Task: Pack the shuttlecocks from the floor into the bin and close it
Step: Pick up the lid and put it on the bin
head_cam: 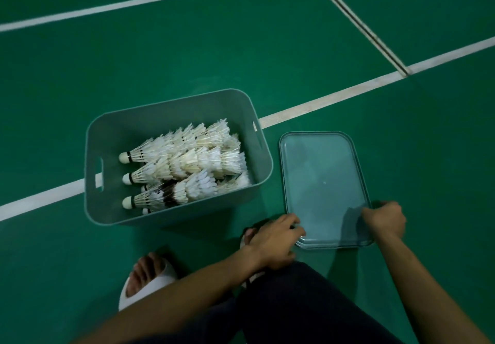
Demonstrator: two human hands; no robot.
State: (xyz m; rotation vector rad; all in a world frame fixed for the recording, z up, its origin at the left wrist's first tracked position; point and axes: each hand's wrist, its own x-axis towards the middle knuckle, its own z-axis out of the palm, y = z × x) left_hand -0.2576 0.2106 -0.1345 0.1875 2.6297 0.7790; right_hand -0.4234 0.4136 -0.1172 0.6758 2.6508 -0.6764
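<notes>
A grey-green plastic bin (171, 213) stands open on the green court floor. Inside it lie several white feather shuttlecocks (184, 165), nested in rows with their cork tips to the left. The flat translucent lid (322, 183) lies on the floor just right of the bin. My left hand (273, 239) grips the lid's near left corner. On the near right edge my right hand (385, 219) holds the lid, fingers curled over the rim. No loose shuttlecocks show on the floor.
White court lines (334, 97) cross the floor behind and under the bin. A dark seam strip (356, 22) runs diagonally at the top right. My feet in white slides (150, 282) and my dark-trousered knee (294, 303) sit close below the lid.
</notes>
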